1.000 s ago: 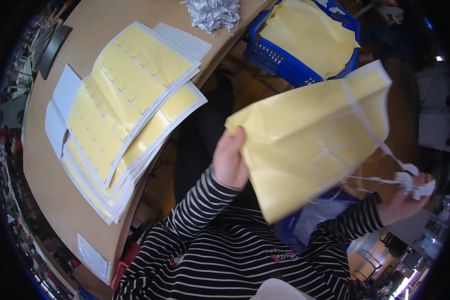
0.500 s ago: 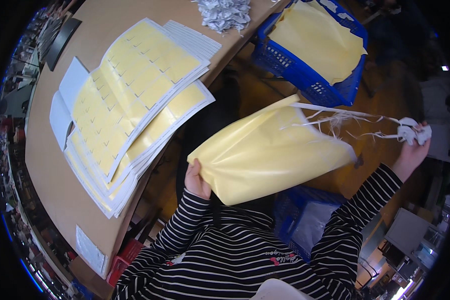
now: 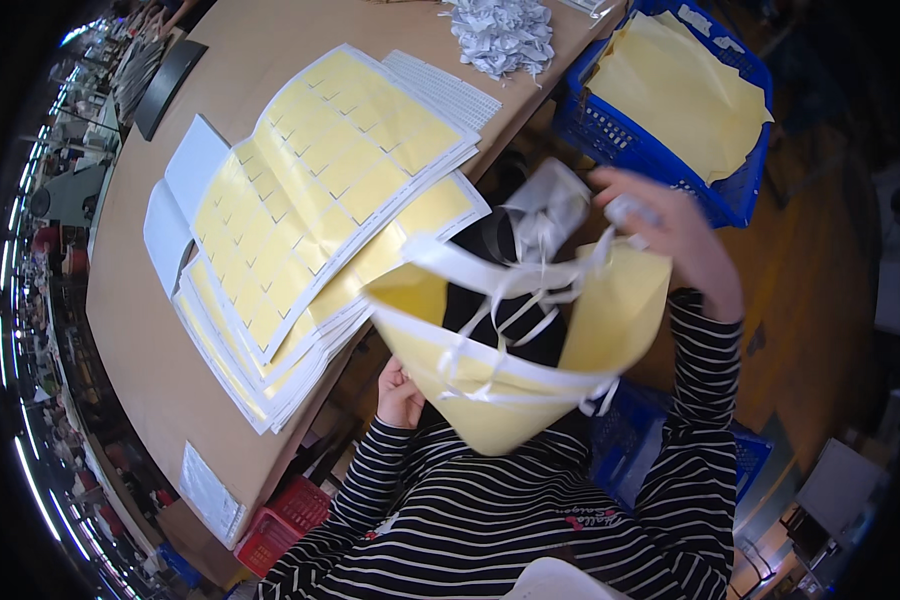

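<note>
My left hand (image 3: 400,392) grips the lower left edge of a large yellow sheet (image 3: 500,400) that curls in front of my chest. White strips (image 3: 510,285) peeled off the sheet loop across it and run up to a crumpled white wad (image 3: 550,205). My right hand (image 3: 680,235) is raised above the sheet's upper right corner, its fingers closed on the ends of those strips. Both sleeves are black-and-white striped.
Stacks of yellow label sheets (image 3: 300,210) lie fanned on the brown table (image 3: 160,330) at left. A heap of crumpled white strips (image 3: 500,35) sits at the table's far edge. A blue basket (image 3: 590,120) holds yellow sheets; another blue crate (image 3: 740,460) and a red one (image 3: 270,535) stand below.
My right hand swung from far right to up over the sheet, drawing the white strips with it. The yellow sheet bent from flat into a curl; my left hand dropped lower.
</note>
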`<state>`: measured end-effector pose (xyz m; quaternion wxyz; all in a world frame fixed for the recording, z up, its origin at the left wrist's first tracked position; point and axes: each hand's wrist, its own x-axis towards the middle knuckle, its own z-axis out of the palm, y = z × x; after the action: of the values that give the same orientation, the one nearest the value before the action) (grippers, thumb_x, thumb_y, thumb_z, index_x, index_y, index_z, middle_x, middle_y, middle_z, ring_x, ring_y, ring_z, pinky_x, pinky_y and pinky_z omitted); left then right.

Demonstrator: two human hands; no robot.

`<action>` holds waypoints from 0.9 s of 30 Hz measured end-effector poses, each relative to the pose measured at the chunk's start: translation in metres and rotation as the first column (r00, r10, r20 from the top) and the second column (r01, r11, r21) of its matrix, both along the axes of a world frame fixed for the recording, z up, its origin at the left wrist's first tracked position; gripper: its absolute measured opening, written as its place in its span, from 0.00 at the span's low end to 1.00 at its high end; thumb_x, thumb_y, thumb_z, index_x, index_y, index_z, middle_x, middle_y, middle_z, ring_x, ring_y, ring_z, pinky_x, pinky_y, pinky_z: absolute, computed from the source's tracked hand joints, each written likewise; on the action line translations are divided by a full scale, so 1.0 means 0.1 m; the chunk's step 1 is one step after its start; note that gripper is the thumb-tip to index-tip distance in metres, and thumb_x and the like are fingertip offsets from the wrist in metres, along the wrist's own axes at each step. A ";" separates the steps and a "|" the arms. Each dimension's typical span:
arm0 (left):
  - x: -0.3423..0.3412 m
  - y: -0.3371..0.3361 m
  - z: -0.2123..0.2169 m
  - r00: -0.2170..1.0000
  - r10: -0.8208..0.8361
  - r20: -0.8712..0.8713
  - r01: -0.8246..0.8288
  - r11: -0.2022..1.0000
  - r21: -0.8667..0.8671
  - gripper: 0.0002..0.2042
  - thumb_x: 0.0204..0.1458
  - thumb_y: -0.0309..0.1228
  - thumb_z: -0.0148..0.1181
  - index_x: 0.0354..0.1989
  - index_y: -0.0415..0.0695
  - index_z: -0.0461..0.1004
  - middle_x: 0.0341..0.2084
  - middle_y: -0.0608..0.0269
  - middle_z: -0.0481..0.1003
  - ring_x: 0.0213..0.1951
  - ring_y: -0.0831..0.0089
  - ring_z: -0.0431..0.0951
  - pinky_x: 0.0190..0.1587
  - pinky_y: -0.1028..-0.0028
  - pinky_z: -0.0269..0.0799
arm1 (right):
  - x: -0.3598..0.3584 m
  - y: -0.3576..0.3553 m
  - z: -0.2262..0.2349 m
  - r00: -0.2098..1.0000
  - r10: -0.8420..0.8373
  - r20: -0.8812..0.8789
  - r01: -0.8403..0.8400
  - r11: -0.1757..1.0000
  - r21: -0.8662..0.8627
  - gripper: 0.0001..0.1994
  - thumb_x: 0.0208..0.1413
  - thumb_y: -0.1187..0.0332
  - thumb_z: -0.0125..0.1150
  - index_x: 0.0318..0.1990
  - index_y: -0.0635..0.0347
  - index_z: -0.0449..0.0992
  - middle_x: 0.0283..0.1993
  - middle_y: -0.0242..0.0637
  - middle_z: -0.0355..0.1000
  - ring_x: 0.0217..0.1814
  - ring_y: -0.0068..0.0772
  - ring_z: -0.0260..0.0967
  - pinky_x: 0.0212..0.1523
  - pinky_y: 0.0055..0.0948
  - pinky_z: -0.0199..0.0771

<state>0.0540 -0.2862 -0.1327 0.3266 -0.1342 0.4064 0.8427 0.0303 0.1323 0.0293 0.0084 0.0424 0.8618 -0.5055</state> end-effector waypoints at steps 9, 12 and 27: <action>-0.03 1.09 0.43 0.571 -0.742 -0.350 0.741 0.650 -0.169 0.13 0.56 0.20 0.59 0.50 0.35 0.74 0.35 0.65 0.79 0.38 0.84 0.75 0.43 0.79 0.73 | 1.05 1.46 1.07 0.550 -0.505 -0.666 0.813 0.505 0.288 0.16 0.67 0.67 0.50 0.59 0.61 0.72 0.49 0.35 0.74 0.46 0.18 0.70 0.46 0.19 0.70; 0.05 1.27 0.43 0.456 -0.785 -0.419 0.789 0.574 -0.217 0.15 0.56 0.19 0.57 0.52 0.35 0.73 0.36 0.63 0.80 0.37 0.83 0.76 0.43 0.79 0.73 | 1.35 1.85 1.44 0.627 -0.427 -0.652 0.762 0.509 0.399 0.17 0.67 0.66 0.49 0.59 0.60 0.72 0.51 0.34 0.74 0.47 0.19 0.70 0.48 0.20 0.69; 0.18 0.41 0.04 0.520 -0.839 -0.160 0.733 0.534 -0.422 0.20 0.56 0.15 0.53 0.58 0.36 0.68 0.41 0.66 0.77 0.41 0.83 0.74 0.47 0.80 0.71 | 0.84 2.63 1.26 0.341 -0.241 -0.909 0.940 0.087 0.330 0.16 0.62 0.64 0.54 0.56 0.50 0.76 0.42 0.32 0.76 0.37 0.18 0.70 0.36 0.19 0.70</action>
<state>0.0719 -0.2455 -0.1283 0.5748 0.1682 0.5959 0.5351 0.1142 0.3952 0.1558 -0.5473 0.2472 0.7952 0.0838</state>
